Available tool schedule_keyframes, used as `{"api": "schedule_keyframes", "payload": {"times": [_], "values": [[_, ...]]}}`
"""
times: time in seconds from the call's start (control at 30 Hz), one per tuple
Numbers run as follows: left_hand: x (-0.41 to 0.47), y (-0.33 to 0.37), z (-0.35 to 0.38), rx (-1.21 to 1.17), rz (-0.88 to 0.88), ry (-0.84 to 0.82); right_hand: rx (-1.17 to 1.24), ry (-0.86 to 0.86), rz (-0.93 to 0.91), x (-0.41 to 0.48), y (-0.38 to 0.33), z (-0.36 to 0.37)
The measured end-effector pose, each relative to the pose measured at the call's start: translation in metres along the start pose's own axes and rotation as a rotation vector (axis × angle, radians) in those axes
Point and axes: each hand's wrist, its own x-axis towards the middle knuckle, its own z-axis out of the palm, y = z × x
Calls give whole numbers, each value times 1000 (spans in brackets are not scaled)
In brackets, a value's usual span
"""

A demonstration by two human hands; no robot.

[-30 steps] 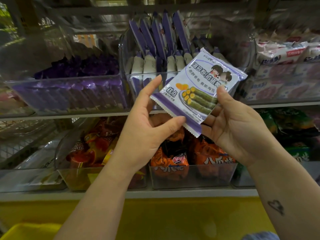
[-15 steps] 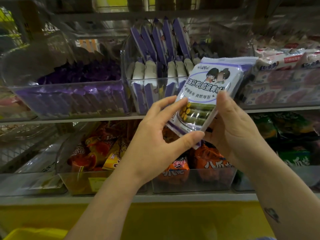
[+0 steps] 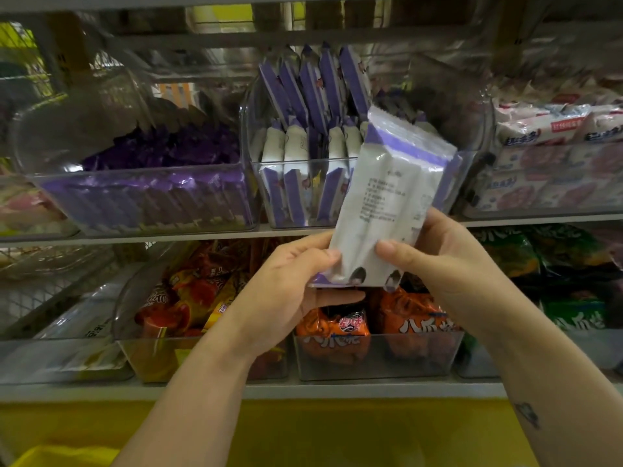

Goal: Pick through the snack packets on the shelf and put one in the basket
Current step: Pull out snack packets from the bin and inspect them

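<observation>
Both hands hold one white and purple snack packet (image 3: 391, 197) upright in front of the shelf, its plain printed back facing me. My left hand (image 3: 286, 291) pinches the packet's lower left corner between thumb and fingers. My right hand (image 3: 438, 261) pinches its lower right edge. Behind the packet stands a clear bin (image 3: 303, 183) of matching purple and white packets on the upper shelf. A yellow basket corner (image 3: 64, 456) shows at the bottom left.
A clear bin of dark purple packets (image 3: 151, 183) sits upper left, pink and white packets (image 3: 553, 163) upper right. On the lower shelf lie orange packets (image 3: 337, 332), red-orange packets (image 3: 188, 298) and green packets (image 3: 566, 298). A yellow panel (image 3: 303, 433) runs below the shelf.
The packet was turned over from its picture side to its printed back and stood upright. Both hands shifted their hold to its lower edge.
</observation>
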Motion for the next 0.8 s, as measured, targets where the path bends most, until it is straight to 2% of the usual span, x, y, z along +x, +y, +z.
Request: {"api": "schedule_keyframes", "payload": {"times": [0.1, 0.23, 0.33, 0.5, 0.57, 0.6, 0.7, 0.8], "values": [[0, 1, -3, 89, 11, 27, -101, -1, -23, -1, 2, 1], [2, 4, -2, 219, 220, 208, -329, 12, -81, 0, 7, 6], [3, 2, -2, 180, 349, 350, -451, 0, -131, 0, 10, 10], [1, 3, -8, 556, 400, 401, -662, 52, -214, -2, 8, 11], [1, 4, -15, 627, 416, 403, -698, 83, -267, -2, 6, 12], [1, 4, -19, 617, 410, 398, -671, 100, -274, -3, 6, 12], [1, 3, -27, 392, 354, 338, -565, 115, -273, -6, 2, 10], [0, 0, -35, 269, 358, 355, -413, 70, -232, -6, -5, 7]]}}
